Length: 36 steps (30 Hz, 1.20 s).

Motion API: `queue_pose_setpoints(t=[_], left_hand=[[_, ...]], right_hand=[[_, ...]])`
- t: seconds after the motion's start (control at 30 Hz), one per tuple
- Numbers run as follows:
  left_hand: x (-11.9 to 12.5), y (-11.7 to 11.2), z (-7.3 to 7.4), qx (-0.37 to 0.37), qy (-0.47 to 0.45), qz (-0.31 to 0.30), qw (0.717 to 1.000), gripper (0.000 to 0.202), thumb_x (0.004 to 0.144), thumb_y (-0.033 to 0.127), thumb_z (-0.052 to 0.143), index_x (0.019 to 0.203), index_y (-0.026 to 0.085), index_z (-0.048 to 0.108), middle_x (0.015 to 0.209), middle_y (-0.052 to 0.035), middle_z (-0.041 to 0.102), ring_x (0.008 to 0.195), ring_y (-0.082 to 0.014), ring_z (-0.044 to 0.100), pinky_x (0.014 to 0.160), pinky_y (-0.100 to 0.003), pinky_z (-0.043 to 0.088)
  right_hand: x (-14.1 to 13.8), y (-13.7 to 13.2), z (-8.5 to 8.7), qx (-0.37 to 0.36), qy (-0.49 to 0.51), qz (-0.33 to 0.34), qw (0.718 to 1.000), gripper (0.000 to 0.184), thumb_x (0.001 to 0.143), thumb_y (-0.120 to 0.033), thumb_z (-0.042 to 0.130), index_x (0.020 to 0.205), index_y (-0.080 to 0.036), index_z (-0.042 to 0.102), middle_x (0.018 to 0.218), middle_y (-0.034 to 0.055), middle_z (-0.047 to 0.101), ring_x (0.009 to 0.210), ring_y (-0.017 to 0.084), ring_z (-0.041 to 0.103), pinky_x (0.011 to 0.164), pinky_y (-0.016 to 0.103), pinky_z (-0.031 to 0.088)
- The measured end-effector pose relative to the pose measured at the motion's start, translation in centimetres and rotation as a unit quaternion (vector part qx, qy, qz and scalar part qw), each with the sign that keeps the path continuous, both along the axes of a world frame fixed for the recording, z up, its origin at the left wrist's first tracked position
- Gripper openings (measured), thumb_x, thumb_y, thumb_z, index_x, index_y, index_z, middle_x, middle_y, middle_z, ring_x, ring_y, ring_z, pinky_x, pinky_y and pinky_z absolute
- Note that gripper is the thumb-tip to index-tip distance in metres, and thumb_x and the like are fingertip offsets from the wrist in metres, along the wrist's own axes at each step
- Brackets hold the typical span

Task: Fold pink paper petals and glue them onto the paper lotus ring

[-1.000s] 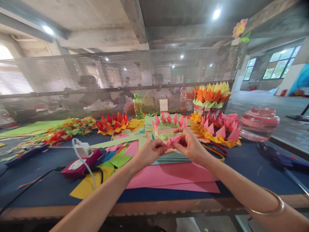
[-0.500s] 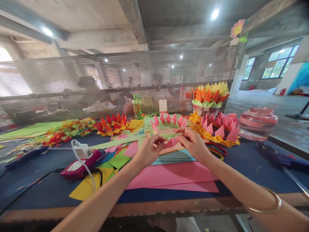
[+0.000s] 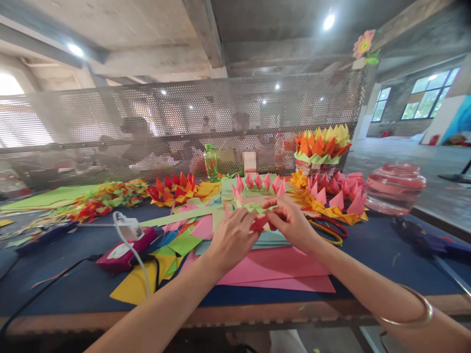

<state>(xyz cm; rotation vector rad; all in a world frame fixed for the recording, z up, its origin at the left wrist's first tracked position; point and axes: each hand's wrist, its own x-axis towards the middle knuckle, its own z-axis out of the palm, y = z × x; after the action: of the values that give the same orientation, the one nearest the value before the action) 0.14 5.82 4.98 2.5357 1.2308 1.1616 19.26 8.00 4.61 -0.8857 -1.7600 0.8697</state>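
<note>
Between my hands is a small pink folded paper piece (image 3: pixel 259 223), mostly covered by the fingers. My left hand (image 3: pixel 237 233) closes on its left side, back of the hand turned up. My right hand (image 3: pixel 289 218), thumb and fingers bent, pinches it from the right. Just beyond them stands a ring of pink folded paper petals (image 3: pixel 258 182) above pale green folds (image 3: pixel 253 205). Under the hands lie pale blue sheets (image 3: pixel 272 239) and large pink paper sheets (image 3: pixel 272 267).
A purple power strip (image 3: pixel 127 250) with a white plug sits at the left. Red and orange paper petals (image 3: pixel 172 189), scraps (image 3: pixel 110 198) and a green bottle (image 3: pixel 211 164) stand farther back. At the right are pink petals (image 3: pixel 336 200), scissors (image 3: pixel 331 235) and a jar of liquid (image 3: pixel 395 189).
My left hand has turned over the pink paper and moved right, hiding more of it. The right hand stays close by with its fingers shifted slightly.
</note>
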Motion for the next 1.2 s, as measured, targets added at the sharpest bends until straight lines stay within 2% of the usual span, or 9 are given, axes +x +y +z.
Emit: queue_pose_setpoints(t=[0.13,0.27,0.37,0.5,0.8,1.0,1.2], left_hand=[[-0.3,0.8,-0.4,-0.061,-0.050,0.021,0.997,0.011,0.096,0.021,0.058,0.089,0.017,0.066,0.088,-0.0029,0.065,0.085,-0.0191,0.061,0.084,-0.039,0.050],[-1.0,2.1,-0.2,-0.184,-0.122,0.003,0.975,0.025,0.098,0.035,0.064,0.085,0.014,0.064,0.075,0.0025,0.061,0.066,-0.0124,0.060,0.066,-0.029,0.053],[-1.4,2.4,0.4,-0.264,-0.172,-0.037,0.948,0.024,0.099,0.036,0.063,0.090,0.014,0.065,0.083,-0.0001,0.067,0.071,-0.0130,0.065,0.068,-0.029,0.056],[-1.5,2.2,0.8,-0.326,-0.228,-0.059,0.916,0.024,0.099,0.035,0.062,0.090,0.013,0.066,0.087,-0.0014,0.068,0.076,-0.0140,0.066,0.073,-0.032,0.057],[-1.5,2.3,0.6,-0.385,-0.283,-0.061,0.877,0.017,0.096,0.029,0.068,0.090,0.013,0.066,0.089,-0.0011,0.068,0.077,-0.0140,0.066,0.074,-0.032,0.057],[-1.6,2.3,1.2,-0.371,-0.324,-0.057,0.869,0.019,0.098,0.032,0.064,0.097,0.013,0.067,0.092,-0.0023,0.070,0.080,-0.0148,0.067,0.075,-0.032,0.058],[-1.9,2.4,1.5,-0.372,-0.344,-0.039,0.862,0.017,0.097,0.030,0.066,0.093,0.013,0.068,0.087,-0.0011,0.070,0.076,-0.0139,0.068,0.075,-0.032,0.058]], right_hand=[[0.0,-0.3,0.1,0.016,0.009,0.019,1.000,0.033,0.103,-0.047,0.055,0.111,-0.016,0.061,0.076,-0.0043,0.060,0.056,0.008,0.055,0.054,0.023,0.049],[0.3,0.2,0.0,0.024,0.001,-0.010,1.000,0.037,0.104,-0.050,0.051,0.113,-0.016,0.061,0.082,-0.0021,0.063,0.060,0.009,0.058,0.058,0.025,0.052],[0.4,0.4,0.0,0.023,-0.051,-0.003,0.998,0.032,0.102,-0.046,0.056,0.109,-0.016,0.064,0.090,0.0006,0.067,0.070,0.011,0.064,0.066,0.029,0.056],[0.2,0.2,0.0,0.021,-0.129,0.034,0.991,0.027,0.101,-0.042,0.059,0.107,-0.016,0.066,0.098,0.0026,0.069,0.080,0.014,0.067,0.074,0.033,0.058],[0.1,0.5,-0.8,0.029,-0.204,0.058,0.977,0.027,0.100,-0.041,0.062,0.107,-0.015,0.067,0.099,0.0025,0.070,0.083,0.015,0.068,0.075,0.034,0.059],[0.3,0.3,-0.8,0.046,-0.226,0.052,0.972,0.025,0.100,-0.039,0.063,0.109,-0.016,0.066,0.102,0.0031,0.070,0.083,0.015,0.068,0.075,0.034,0.059],[0.2,0.2,0.0,0.066,-0.211,0.020,0.975,0.025,0.100,-0.039,0.062,0.106,-0.016,0.067,0.098,0.0024,0.070,0.080,0.014,0.067,0.072,0.032,0.058]])
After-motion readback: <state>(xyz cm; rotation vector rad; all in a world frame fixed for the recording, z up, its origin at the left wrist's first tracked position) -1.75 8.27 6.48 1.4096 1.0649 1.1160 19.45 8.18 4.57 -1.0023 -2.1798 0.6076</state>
